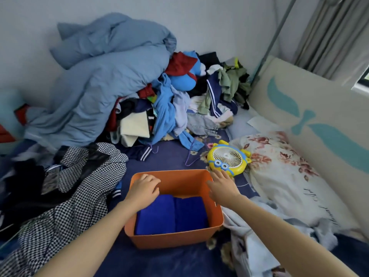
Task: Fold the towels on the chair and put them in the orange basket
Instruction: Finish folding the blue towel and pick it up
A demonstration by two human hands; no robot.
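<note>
The orange basket stands on the dark blue bedsheet in front of me. Inside it lie two folded blue towels side by side. My left hand hovers over the basket's far left corner with its fingers loosely curled, holding nothing. My right hand is over the basket's right rim, fingers straight and spread, empty. No chair is in view.
A yellow cartoon fan lies just beyond the basket's right corner. A houndstooth garment sprawls to the left, a floral quilt to the right. A heap of clothes and a blue duvet fill the back.
</note>
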